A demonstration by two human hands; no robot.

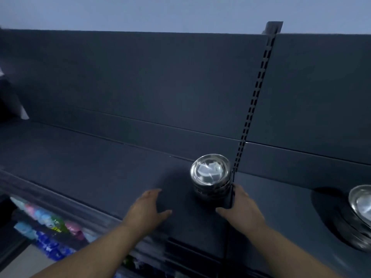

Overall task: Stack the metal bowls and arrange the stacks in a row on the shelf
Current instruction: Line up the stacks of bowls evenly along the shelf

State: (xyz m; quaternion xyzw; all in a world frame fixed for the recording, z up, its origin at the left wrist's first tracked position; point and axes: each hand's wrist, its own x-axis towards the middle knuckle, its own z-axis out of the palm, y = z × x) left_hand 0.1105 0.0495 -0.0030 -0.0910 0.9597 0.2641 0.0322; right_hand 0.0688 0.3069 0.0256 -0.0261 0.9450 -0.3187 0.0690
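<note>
Two open, empty hands, left hand (148,207) and right hand (243,210), flank the stack of metal bowls (210,174).

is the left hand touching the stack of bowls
No, the left hand is open, with a gap between it and the stack of metal bowls.

Right of the right hand (244,212), a shiny round metal bowl stack (360,215) runs off-frame; below the left hand (147,207), colourful packets (50,223) blur.

No text is readable; the packages (50,223) are blurred.
</note>
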